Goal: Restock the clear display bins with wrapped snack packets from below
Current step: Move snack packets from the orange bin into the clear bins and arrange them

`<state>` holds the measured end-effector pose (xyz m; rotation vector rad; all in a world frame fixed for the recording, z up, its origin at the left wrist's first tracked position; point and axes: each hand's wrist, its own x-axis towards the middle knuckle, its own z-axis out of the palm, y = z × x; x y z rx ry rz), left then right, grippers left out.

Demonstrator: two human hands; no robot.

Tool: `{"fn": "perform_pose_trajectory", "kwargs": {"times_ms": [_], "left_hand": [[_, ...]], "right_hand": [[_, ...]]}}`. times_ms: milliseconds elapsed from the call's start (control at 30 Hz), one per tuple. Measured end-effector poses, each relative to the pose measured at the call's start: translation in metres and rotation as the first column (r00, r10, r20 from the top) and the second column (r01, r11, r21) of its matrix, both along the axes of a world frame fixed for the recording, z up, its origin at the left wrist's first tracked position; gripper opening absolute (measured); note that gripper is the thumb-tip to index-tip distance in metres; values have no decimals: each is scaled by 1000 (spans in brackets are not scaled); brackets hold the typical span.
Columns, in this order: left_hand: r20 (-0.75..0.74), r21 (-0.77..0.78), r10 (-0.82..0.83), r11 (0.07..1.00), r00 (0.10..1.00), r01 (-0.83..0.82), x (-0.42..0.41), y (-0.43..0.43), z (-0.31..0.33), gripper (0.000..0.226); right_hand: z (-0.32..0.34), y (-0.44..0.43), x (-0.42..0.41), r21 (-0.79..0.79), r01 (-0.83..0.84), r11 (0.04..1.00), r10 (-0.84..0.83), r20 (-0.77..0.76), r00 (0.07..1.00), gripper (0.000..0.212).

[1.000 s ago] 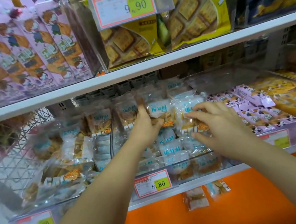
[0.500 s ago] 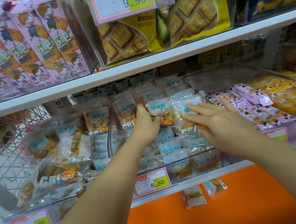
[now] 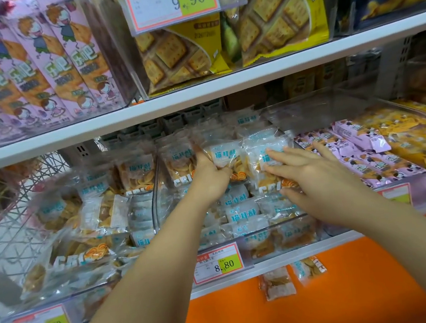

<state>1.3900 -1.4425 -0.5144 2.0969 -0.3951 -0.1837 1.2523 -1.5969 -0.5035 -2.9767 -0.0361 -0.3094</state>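
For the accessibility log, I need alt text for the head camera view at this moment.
A person's left hand grips a clear-wrapped, blue-lettered snack packet standing in a clear plastic display bin, while the right hand lays straight fingers on the neighbouring packet. Two loose packets lie on the orange surface below the shelf.

Person: two limbs in view. Left hand (image 3: 208, 177) and right hand (image 3: 311, 182) are bare. Left forearm (image 3: 151, 281), from 7 o'clock, and right forearm (image 3: 410, 245), from 4 o'clock, are uncovered along the whole visible length. Fingers (image 3: 284, 153) slender; nails too blurred to assess.
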Motion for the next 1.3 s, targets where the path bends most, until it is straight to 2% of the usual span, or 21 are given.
{"fn": "perform_pose_trajectory", "kwargs": {"times_ms": [67, 133, 200, 267, 300, 333, 400, 433, 667, 800, 933, 1133, 1300], "left_hand": [[-52, 44, 18, 999, 998, -15, 1, 1, 4, 66], [-42, 89, 33, 996, 999, -29, 2, 2, 3, 88], [91, 141, 83, 985, 992, -96, -8, 6, 5, 102], [342, 219, 128, 952, 931, -212, -21, 11, 5, 94], [452, 265, 83, 938, 888, -223, -24, 14, 4, 85], [494, 332, 14, 921, 869, -203, -28, 16, 4, 78], [478, 446, -97, 883, 873, -147, -28, 19, 0, 77], [446, 467, -98, 873, 890, -138, -26, 18, -1, 80], [345, 313, 34, 938, 938, -149, -17, 6, -2, 75], [281, 304, 8, 948, 960, -97, -19, 0, -1, 67], [307, 298, 33, 946, 951, -129, -14, 2, -6, 55], [358, 387, 29, 905, 933, -177, -13, 0, -1, 58], [428, 458, -47, 872, 902, -172, -37, 21, 7, 62]], "right_hand": [[0, 0, 0, -2, -1, 1000, 1, 1, 1000, 55], [-1, 0, 0, 1, -5, 1000, 5, 2, 1000, 55], [-1, -1, -1, 0, -6, 1000, 6, 5, 1000, 54], [-1, -1, -1, 1, -7, 1000, 7, 6, 1000, 54], [-1, -1, -1, -1, -8, 1000, 8, 6, 1000, 54], [-1, -1, -1, -1, -9, 1000, 9, 7, 1000, 54], [-1, -1, -1, 14, -11, 1000, 11, 11, 1000, 54], [-1, -1, -1, 19, -11, 1000, 11, 11, 1000, 54], [-2, -1, -1, 13, -10, 1000, 10, 10, 1000, 54], [-2, -1, 1, 33, -10, 999, 9, 34, 999, 54], [-4, -1, 1, 24, -4, 1000, 3, 58, 998, 53], [-5, 1, -1, 18, -1, 1000, 0, 60, 998, 52], [1, 5, -6, 83, -11, 996, -1, 140, 990, 43]]}}
